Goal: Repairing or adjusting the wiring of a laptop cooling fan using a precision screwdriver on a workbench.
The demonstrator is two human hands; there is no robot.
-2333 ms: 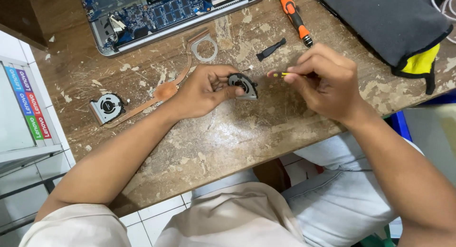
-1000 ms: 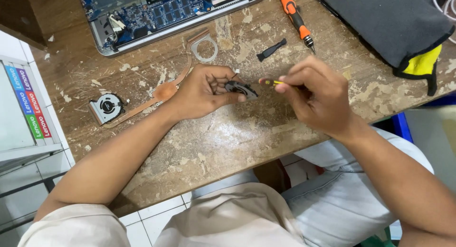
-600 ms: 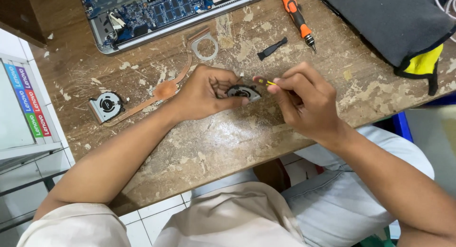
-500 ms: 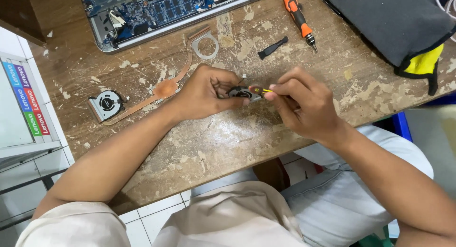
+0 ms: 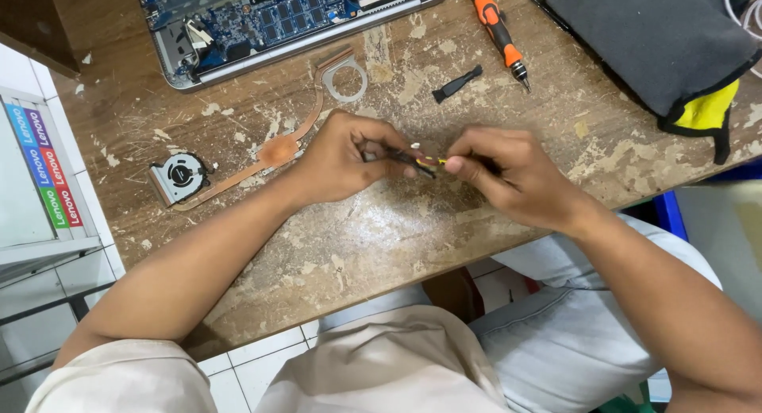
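Small black cooling fan [image 5: 409,156] held at frame centre, just above bench [image 5: 381,230]. Pinched by left hand [image 5: 345,157]; its thin wire lead [image 5: 432,160] gripped by right hand [image 5: 508,175]. Judged light, fragile: casing edge to be held, lead not to be tugged.

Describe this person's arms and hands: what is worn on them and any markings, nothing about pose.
Both forearms are bare from the hands up to short, pale cream sleeves near the shoulders. The left hand and right hand wear no gloves. No watch, ring, bracelet or marking shows on either wrist or hand in the head view. Light blue-grey trousers show below the wooden table.
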